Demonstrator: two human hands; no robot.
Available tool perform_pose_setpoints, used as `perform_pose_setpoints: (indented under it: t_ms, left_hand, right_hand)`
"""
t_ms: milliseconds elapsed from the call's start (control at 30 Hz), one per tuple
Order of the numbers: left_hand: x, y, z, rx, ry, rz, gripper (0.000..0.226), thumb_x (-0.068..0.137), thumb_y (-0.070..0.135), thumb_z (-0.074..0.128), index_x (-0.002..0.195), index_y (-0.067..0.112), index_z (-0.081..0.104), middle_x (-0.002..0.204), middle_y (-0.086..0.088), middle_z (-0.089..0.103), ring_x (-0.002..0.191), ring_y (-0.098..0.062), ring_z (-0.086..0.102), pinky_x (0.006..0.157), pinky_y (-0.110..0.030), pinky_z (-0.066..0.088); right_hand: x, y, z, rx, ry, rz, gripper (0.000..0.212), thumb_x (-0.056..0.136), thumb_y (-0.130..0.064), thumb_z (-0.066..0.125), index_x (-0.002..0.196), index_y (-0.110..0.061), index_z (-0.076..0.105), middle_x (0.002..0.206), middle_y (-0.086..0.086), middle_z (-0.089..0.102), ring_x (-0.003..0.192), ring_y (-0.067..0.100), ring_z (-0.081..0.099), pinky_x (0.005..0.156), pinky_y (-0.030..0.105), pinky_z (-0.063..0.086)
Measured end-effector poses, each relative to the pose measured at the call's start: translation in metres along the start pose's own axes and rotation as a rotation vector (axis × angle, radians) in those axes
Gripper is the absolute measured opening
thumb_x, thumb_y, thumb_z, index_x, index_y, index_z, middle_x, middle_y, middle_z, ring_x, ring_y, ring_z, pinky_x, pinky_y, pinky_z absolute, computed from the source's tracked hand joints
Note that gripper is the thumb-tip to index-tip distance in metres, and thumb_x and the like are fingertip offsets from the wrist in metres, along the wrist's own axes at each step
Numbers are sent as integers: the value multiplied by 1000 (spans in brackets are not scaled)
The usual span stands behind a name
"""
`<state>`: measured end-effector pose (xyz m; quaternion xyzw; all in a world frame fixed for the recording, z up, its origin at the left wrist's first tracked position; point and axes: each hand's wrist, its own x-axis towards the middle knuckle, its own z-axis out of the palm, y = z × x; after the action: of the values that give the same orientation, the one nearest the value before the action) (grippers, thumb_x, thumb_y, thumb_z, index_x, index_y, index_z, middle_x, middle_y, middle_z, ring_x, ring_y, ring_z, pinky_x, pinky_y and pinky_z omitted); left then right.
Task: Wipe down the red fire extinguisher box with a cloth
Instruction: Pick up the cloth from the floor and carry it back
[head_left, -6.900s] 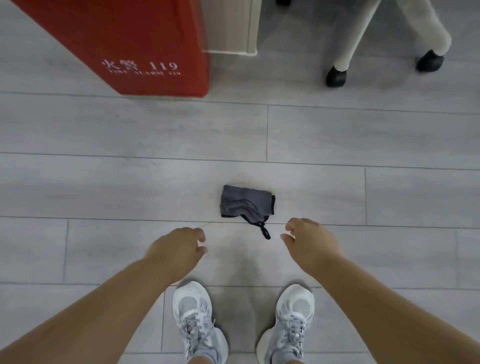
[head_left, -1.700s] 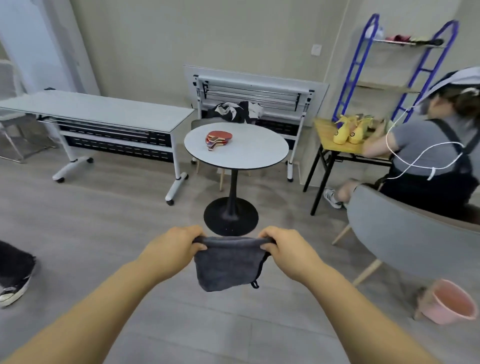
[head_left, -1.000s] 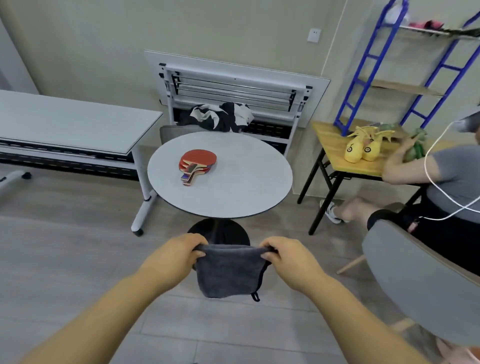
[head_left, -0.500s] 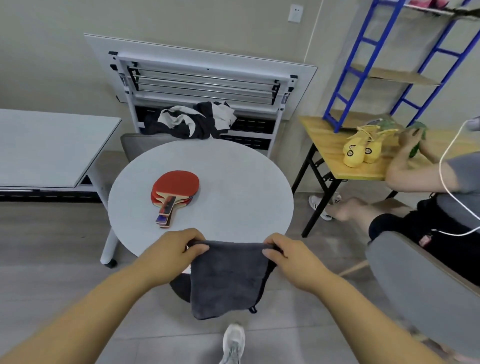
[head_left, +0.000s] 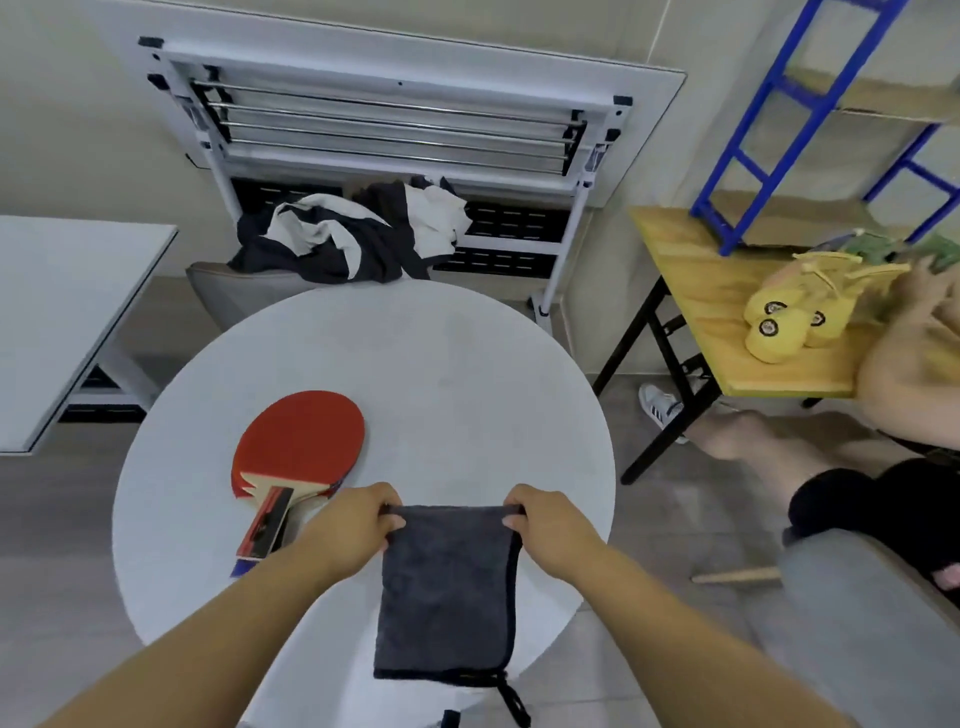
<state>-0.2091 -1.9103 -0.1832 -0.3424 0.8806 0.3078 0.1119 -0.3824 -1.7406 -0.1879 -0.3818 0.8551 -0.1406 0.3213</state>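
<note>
Carried closer, the cloth (head_left: 447, 587) is hanging over the tabletop (head_left: 441, 374), left hand (head_left: 348, 530) and right hand (head_left: 553, 527) each pinching a top corner; the box, unseen, is probably awaiting wiping.

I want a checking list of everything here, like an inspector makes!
Surface: round white table.
Job's things: grey cloth hangs from both hands over the table's near edge; red box not in view.
Clutter: stacked paddles, red side up, on the table's left part.
Hands: left hand and right hand each pinch a top corner of the cloth.
Cables: nothing seen.
Surroundings: folded table by the wall, clothes heap, wooden table with yellow plush items, blue rack, another person's leg.
</note>
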Motion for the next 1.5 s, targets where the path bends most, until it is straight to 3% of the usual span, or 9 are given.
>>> perform_pose_setpoints:
  t_ms: [167, 333, 500, 700, 833, 1033, 1167, 1300, 1500]
  left_hand:
    - [52, 0, -10, -51, -6, -30, 10, 94, 19, 48, 93, 22, 58, 88, -1, 67, 80, -16, 62, 74, -32, 52]
    - [74, 4, -15, -73, 62, 23, 11, 96, 22, 48, 95, 19, 59, 86, 4, 60, 74, -10, 55, 61, -20, 41]
    - [58, -6, -9, -23, 100, 171, 11, 95, 20, 51, 98, 21, 61, 94, 9, 58, 82, -11, 57, 72, -23, 47]
    - [22, -41, 26, 78, 53, 384, 13, 81, 13, 68, 88, 22, 63, 86, 14, 57, 77, -7, 54, 67, -15, 41]
    - [17, -43, 36, 248, -59, 378, 24, 93, 27, 52, 113, 23, 64, 115, 14, 56, 108, -13, 49, 87, -23, 42]
    - [18, -38, 33, 396, 16, 474, 23, 74, 38, 58, 94, 38, 70, 106, 15, 67, 91, -11, 63, 64, -18, 55]
    - [17, -33, 37, 439, -125, 443, 38, 96, 32, 40, 132, 29, 51, 151, 9, 32, 135, -25, 32, 101, -33, 41]
    - [15, -24, 25, 386, -160, 429, 33, 98, 34, 40, 125, 26, 56, 138, 10, 45, 125, -13, 37, 95, -25, 36]
    - [8, -20, -11, 388, -100, 439, 29, 98, 36, 38, 113, 29, 61, 118, 11, 57, 108, -11, 52, 83, -26, 44]
  right_hand:
    - [49, 0, -15, -11, 40, 10, 18, 100, -23, 41, 108, -14, 55, 100, 4, 62, 87, 19, 58, 74, 27, 47]
    - [66, -1, -23, -20, 114, -31, 17, 100, -22, 40, 103, -16, 56, 95, -1, 60, 83, 16, 56, 73, 26, 45]
    - [51, 18, -15, -163, 156, -192, 21, 100, -22, 39, 107, -19, 59, 100, -6, 58, 91, 16, 52, 79, 28, 45]
    - [15, 45, 16, -372, 156, -477, 16, 81, -30, 52, 80, -29, 68, 76, -15, 63, 62, 9, 56, 51, 20, 47]
    - [7, 39, 21, -447, -61, -437, 33, 91, -36, 40, 102, -26, 70, 101, -11, 64, 90, 17, 58, 73, 27, 47]
    - [11, 20, 19, -474, 60, -395, 35, 94, -34, 40, 114, -19, 64, 122, 0, 60, 109, 26, 53, 86, 37, 49]
    - [13, 6, 25, -613, -194, -252, 37, 101, -33, 37, 130, -15, 52, 150, 3, 29, 131, 27, 29, 102, 40, 34]
    - [7, -9, 16, -544, -192, -201, 39, 101, -32, 37, 133, -16, 49, 144, 5, 39, 130, 26, 31, 105, 39, 33]
    - [-25, -28, -2, -306, -44, -111, 19, 97, -30, 41, 93, -17, 54, 96, 0, 53, 90, 20, 51, 65, 25, 37]
